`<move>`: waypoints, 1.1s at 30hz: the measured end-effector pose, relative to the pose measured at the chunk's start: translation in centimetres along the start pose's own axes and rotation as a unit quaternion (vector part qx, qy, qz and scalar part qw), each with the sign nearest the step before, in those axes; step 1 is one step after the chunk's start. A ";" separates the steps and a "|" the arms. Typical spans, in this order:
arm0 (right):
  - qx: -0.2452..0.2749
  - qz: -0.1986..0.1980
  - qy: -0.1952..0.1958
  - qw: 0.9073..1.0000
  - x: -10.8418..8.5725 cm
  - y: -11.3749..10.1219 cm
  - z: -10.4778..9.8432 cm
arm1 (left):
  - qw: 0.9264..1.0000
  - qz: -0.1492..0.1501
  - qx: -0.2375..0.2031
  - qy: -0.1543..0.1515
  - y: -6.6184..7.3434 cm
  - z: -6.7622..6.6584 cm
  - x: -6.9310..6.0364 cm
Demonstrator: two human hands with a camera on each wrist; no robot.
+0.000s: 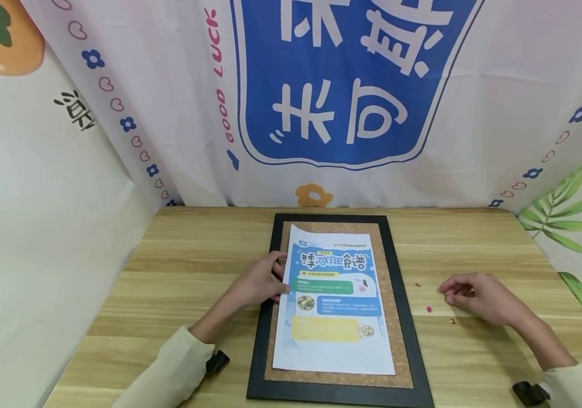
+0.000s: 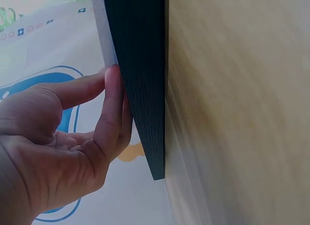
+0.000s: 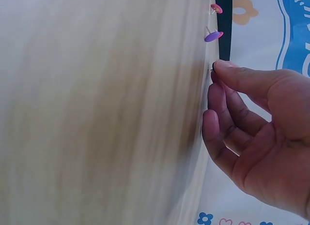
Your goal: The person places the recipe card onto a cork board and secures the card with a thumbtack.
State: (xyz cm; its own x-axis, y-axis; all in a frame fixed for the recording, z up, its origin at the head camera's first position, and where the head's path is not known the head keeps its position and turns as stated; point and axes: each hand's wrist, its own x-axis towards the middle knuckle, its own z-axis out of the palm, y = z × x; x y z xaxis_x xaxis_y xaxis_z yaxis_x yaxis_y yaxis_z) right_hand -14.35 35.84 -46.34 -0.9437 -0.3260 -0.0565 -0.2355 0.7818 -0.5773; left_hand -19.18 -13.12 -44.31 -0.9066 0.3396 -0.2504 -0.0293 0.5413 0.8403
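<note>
Orange fruit print (image 1: 25, 56): upper left of the frame, on pale cloth (image 1: 41, 181).
Left sleeve (image 1: 168, 362): cream, lower left, a black wrist device (image 1: 216, 361) at its cuff.
Wooden tabletop (image 1: 137, 317): across the lower half.
Left hand (image 1: 258, 279): left of centre, fingers curled, thumb and fingertips pinching the left edge of the paper (image 1: 336, 306).
Cork board (image 1: 395, 272): black-framed, lower centre, flat on the tabletop.
Paper: lower centre, lying over the cork, printed in blue, green and yellow, its top left corner curling up.
Blue panel (image 1: 342, 68): upper centre, bearing white characters.
Pink pin (image 1: 429, 309): right of centre, on the wood beside the board.
Right hand (image 1: 481, 298): lower right, thumb and a fingertip pressed together on a small dark-headed pin (image 3: 213, 66), other fingers half bent.
Right sleeve (image 1: 578, 385): lower right corner.
Leaf print (image 1: 568, 204): right edge.
</note>
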 end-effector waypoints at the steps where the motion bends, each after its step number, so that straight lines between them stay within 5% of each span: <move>1: 0.001 -0.002 0.001 1.000 0.0 0.0 0.0 | 1.000 -0.002 0.001 -0.001 0.0 0.0 0.0; 25: 0.038 -0.013 0.029 0.999 2.1 -4.9 0.2 | 0.999 0.013 0.030 -0.008 1.1 1.5 0.1; 33: 0.056 -0.022 0.025 0.998 3.9 -6.6 0.6 | 0.999 -0.012 0.033 0.016 1.0 1.3 0.3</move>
State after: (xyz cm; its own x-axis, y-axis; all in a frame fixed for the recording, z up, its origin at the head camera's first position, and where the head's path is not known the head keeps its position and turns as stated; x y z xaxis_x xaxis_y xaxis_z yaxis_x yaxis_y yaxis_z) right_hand -16.34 29.04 -43.23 -0.9439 -0.3300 0.0104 -0.2528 0.7022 -0.6656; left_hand -18.89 -11.47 -44.17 -0.9192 0.3011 -0.2539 -0.0252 0.5984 0.8008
